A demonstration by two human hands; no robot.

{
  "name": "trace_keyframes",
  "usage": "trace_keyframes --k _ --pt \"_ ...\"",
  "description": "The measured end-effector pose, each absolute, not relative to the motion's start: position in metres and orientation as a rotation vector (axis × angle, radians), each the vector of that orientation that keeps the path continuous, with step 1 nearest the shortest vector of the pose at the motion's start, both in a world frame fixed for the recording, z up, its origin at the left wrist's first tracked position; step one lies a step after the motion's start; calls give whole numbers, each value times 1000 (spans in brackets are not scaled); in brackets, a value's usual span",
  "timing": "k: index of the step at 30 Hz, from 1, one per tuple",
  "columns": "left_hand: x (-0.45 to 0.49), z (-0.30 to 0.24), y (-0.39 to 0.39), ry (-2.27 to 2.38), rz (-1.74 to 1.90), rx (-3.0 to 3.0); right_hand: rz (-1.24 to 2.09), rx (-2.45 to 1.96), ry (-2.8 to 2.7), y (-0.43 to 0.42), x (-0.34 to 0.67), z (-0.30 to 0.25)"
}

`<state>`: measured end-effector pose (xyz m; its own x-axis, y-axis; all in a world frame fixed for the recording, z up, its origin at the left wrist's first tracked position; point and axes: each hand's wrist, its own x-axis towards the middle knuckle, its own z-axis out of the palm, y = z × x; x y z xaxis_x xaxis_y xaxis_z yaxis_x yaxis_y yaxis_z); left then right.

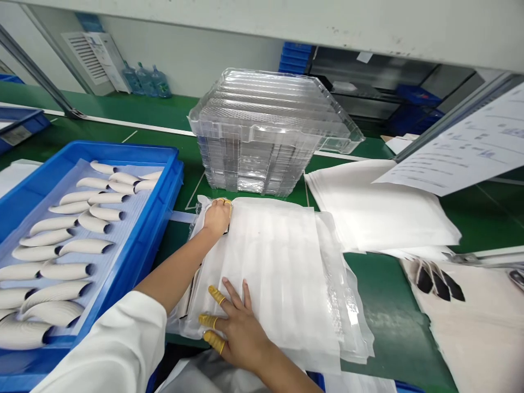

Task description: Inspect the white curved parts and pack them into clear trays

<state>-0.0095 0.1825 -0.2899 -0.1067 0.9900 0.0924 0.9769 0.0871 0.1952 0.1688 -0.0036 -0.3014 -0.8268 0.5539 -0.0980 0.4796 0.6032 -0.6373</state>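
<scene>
A white sheet point(278, 262) lies over a clear plastic tray point(352, 311) on the bench in front of me. My left hand point(218, 216) is at the sheet's far left corner, fingers curled down and closed; a small dark edge shows beside them, but what they hold is hidden. My right hand point(241, 327) rests on the near left part of the sheet, fingers spread, with yellow finger cots on some of them. Along the tray's left side, a beige, dark-edged piece point(189, 299) peeks out from under the sheet.
On the left, a blue bin point(164, 218) holds several curved, cream-coloured pieces point(88, 245) with dark ends. Behind the sheet stands a stack of clear trays point(262, 147). More white sheets point(380, 213) lie right, near a hanging paper point(462, 142) and dark-tipped pieces point(440, 284) on a pale cloth point(478, 322).
</scene>
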Motion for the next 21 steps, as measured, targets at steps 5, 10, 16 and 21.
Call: trace_keyframes --k 5,10,16,21 --pt "19 -281 156 1874 456 2230 1039 -869 -2681 -5 169 -302" --pt "38 -291 153 1658 485 2243 1057 -868 -2661 -6 169 -303" --pt "35 -307 161 1666 509 2154 1059 -856 -2652 -7 169 -304" --pt "31 -312 162 1758 654 2009 1055 -856 -2648 -7 169 -305"
